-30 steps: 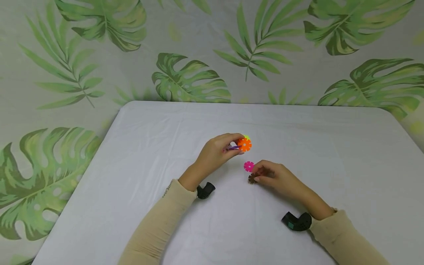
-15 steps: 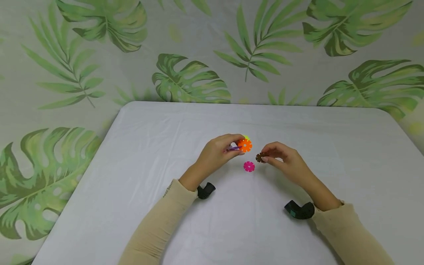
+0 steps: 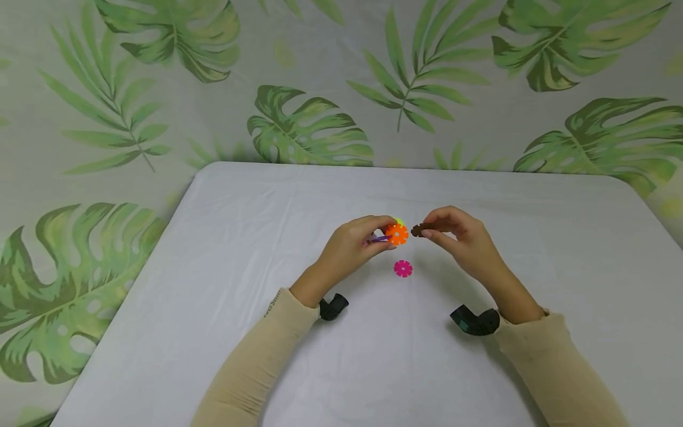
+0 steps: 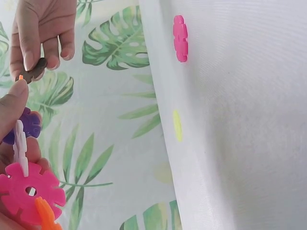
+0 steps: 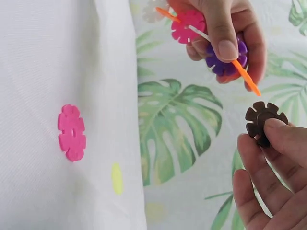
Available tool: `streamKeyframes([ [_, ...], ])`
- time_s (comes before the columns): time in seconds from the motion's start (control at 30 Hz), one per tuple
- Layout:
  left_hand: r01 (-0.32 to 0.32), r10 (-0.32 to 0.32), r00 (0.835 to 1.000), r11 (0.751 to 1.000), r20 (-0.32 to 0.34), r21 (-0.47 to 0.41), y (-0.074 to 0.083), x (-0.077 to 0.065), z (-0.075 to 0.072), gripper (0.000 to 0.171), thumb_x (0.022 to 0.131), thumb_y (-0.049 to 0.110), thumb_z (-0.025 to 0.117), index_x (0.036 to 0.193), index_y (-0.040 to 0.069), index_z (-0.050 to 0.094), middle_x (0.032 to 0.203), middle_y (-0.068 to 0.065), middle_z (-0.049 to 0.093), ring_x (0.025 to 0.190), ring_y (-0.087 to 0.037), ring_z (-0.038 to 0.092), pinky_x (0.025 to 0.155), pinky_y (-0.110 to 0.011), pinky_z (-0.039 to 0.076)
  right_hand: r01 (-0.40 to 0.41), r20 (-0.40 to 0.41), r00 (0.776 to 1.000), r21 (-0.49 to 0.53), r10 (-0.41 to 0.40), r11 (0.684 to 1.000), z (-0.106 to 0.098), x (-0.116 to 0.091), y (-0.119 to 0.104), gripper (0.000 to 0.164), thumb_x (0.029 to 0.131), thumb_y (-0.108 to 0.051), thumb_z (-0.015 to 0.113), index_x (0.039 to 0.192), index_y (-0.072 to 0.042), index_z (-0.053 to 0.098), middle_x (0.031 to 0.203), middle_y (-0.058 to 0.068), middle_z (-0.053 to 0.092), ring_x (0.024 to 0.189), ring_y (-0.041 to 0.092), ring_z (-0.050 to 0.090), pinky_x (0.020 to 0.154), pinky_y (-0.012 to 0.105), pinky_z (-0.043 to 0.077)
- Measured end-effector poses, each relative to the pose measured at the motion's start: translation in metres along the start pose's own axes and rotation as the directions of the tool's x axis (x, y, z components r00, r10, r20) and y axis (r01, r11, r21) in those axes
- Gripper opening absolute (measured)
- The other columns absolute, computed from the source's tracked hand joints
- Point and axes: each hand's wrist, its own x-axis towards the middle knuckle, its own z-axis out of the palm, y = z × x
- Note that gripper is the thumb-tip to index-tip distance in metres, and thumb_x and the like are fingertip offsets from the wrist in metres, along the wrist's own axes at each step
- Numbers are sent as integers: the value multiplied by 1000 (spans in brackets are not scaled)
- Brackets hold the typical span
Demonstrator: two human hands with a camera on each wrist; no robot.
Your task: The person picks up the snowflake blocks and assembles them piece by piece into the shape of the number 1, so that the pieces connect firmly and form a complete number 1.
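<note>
My left hand grips a chain of interlocking snowflake discs. An orange disc forms the end facing my right hand. Behind it come a purple disc, a thin white disc, a pink disc and a second orange disc. Between thumb and fingers, my right hand pinches a brown disc. A small gap separates the brown disc from the orange end. Below the two hands in the head view, a loose pink disc lies on the table.
The table has a white cloth. A yellow disc lies on it, partly hidden behind the orange disc in the head view. Black wrist cameras sit at both cuffs. A leaf-patterned sheet hangs behind.
My right hand has lifted the brown disc from beside the loose pink disc and brought it up, level with the orange disc. The left hand stays nearly still.
</note>
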Motion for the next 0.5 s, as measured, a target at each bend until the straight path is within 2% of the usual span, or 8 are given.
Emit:
streamKeyframes([
  [0.27, -11, 11, 1000, 1000, -12, -3, 0, 0, 1, 38, 73, 11, 75, 107, 2, 61, 97, -4, 63, 82, -13, 58, 71, -18, 48, -41, -39, 998, -41, 39, 998, 5, 2, 19, 21, 76, 10, 65, 94, -1, 61, 88, 5, 63, 79, 13, 60, 71, 19, 48],
  [0.5, 5, -5, 1000, 1000, -11, 0, 0, 0, 1, 37, 72, 9, 75, 106, 2, 62, 96, -4, 63, 81, -10, 57, 71, -18, 48, 25, -23, 999, 29, -24, 999, 6, 2, 25, 22, 75, 12, 65, 93, -1, 63, 88, 6, 63, 82, 15, 60, 73, 22, 49],
])
